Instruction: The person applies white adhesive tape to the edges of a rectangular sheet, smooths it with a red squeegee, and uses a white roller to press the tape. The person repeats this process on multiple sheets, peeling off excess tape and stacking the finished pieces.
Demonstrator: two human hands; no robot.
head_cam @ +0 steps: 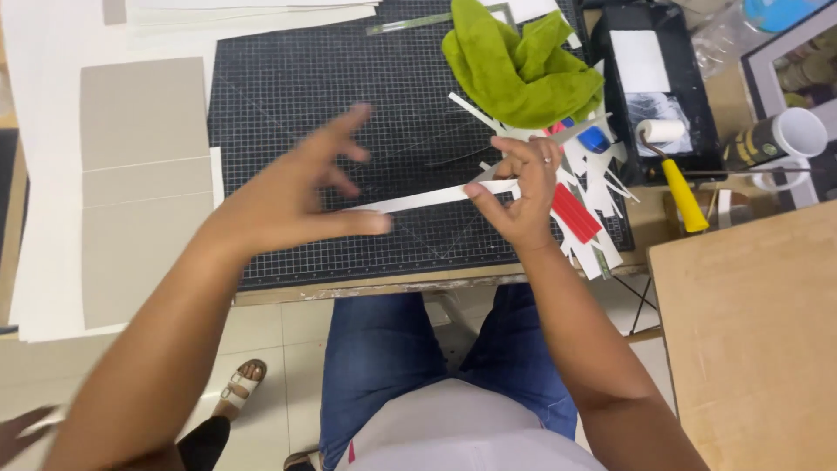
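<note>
— What is the right hand (523, 196) doing?

— It pinches one end of a long thin white paper strip (436, 197). Thumb and fingers are closed on it. The strip runs flat across, just above the black cutting mat with a white grid (296, 96) on the desk.

— And the left hand (296, 187)?

— It is blurry. The fingers are spread wide, and the thumb lies along the other end of the strip. Its grip is open — I cannot tell if the thumb really touches the paper.

— What is near the right hand?

— A pile of white paper scraps (602, 179), a flat red ribbed piece (575, 212) and a small blue cap (594, 138). Behind them sits a crumpled green cloth (519, 65).

— Any boxes or tubs?

— A black plastic tray (689, 87) at the top right, with a white rectangle sheet (639, 59) inside. A paint roller with a yellow handle (683, 194) rests on its edge. Beside it stands a dark mug with a white rim (780, 139).

— And on the left?

— Flat grey card boards (144, 187) on big white sheets (52, 52). A plain wooden board (750, 323) is at the lower right.
</note>
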